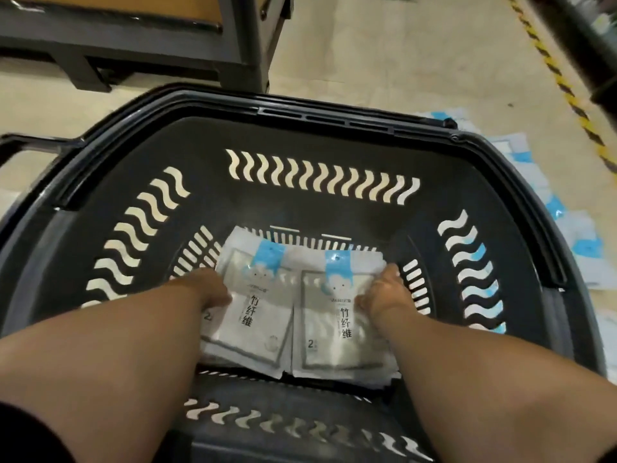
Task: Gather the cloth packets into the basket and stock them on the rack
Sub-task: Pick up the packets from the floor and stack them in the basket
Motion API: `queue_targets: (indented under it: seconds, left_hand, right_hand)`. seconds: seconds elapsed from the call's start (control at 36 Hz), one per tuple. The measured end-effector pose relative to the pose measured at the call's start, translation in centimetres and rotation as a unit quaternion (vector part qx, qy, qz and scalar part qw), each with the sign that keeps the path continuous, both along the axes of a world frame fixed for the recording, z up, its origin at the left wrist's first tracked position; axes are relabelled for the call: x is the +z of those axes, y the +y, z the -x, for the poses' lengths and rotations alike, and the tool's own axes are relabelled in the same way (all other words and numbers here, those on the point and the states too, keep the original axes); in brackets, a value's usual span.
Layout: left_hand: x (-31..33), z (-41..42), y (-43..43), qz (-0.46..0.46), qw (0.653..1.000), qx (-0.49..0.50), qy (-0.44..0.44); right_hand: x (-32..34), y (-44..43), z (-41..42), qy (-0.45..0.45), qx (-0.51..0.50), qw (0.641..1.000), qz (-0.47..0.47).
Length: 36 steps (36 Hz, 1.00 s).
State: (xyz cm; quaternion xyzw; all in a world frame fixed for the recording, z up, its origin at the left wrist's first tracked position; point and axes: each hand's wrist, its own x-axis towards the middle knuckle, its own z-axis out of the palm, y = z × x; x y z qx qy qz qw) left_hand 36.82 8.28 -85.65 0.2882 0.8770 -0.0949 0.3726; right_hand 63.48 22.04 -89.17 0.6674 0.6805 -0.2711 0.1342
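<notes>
A black plastic basket (pixel 320 135) with wavy slots fills the view. Two stacks of white cloth packets with blue tops lie side by side on its floor: a left stack (pixel 257 315) and a right stack (pixel 337 325). My left hand (pixel 213 289) reaches deep into the basket and grips the left edge of the left stack, fingers curled under it. At the right stack's right edge, my right hand (pixel 384 292) holds on with curled fingers. Both forearms come in from the bottom corners.
More blue-and-white packets (pixel 581 235) lie scattered on the beige floor to the right of the basket. A dark metal rack base (pixel 233 45) stands beyond the basket's far rim. Yellow-black tape (pixel 567 88) runs across the floor at upper right.
</notes>
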Motion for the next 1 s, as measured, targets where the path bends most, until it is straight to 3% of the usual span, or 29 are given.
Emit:
queue_targets:
  seconds: [0.06, 0.11, 0.19, 0.25, 0.33, 0.5, 1.0]
  left_hand:
    - [-0.4, 0.0, -0.5, 0.016, 0.999, -0.023, 0.031]
    - [-1.0, -0.4, -0.4, -0.031, 0.996, -0.022, 0.083]
    - [-1.7, -1.1, 1.3, -0.148, 0.979, -0.077, 0.119]
    - [-2.1, -1.3, 2.5, -0.137, 0.972, -0.188, 0.025]
    - [-3.4, -2.4, 2.8, -0.004, 0.953, -0.285, -0.104]
    - [-4.1, -2.6, 1.7, 0.051, 0.957, -0.271, -0.089]
    - [-4.3, -0.1, 0.4, 0.025, 0.964, -0.251, -0.085]
  right_hand:
    - [-0.2, -0.2, 0.3, -0.04, 0.071, 0.996, -0.033]
    - [0.6, -0.7, 0.7, -0.035, 0.164, 0.983, -0.073]
    - [0.5, -1.0, 0.8, -0.021, 0.255, 0.967, -0.002]
    - [-0.4, -1.4, 0.7, -0.045, 0.263, 0.958, 0.107]
    - [-1.3, -1.5, 0.2, -0.092, 0.276, 0.941, 0.171]
    - [-1.0, -0.2, -0.6, -0.094, 0.297, 0.934, 0.176]
    - [-1.4, 3.1, 2.2, -0.159, 0.376, 0.901, 0.15]
